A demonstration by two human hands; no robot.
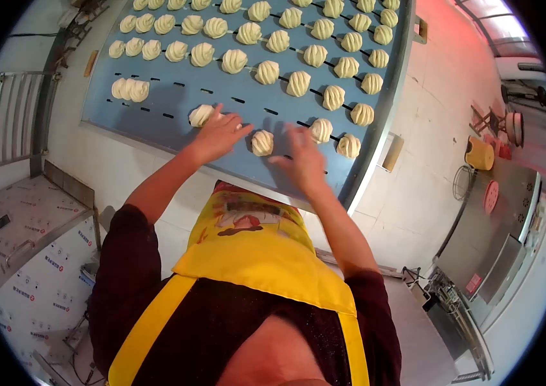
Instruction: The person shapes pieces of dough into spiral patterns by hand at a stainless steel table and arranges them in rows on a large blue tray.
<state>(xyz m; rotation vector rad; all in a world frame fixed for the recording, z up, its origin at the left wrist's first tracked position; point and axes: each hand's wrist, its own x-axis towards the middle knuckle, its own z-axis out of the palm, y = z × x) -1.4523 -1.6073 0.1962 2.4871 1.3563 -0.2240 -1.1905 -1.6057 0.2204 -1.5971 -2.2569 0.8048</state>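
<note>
My left hand (219, 135) bends over the front of a blue slotted tray (176, 143), its fingers around a pale twisted dough bun that they mostly hide. Right beside those fingers lies another twisted bun (200, 116). My right hand (302, 159), a bit blurred, hovers low over the tray with thumb and fingers apart and nothing seen between them. Between my two hands sits a single bun (262, 143). Close to my right fingertips is one more bun (321, 130), with another bun (349, 146) at its right. Several buns (135, 90) press together at the left.
Rows of twisted buns (234, 61) cover the far part of the tray. A metal rail (376, 157) edges its right side. At the right stand a yellow stool (479, 153) and a steel counter (501, 212). A steel cabinet (41, 257) is at the left.
</note>
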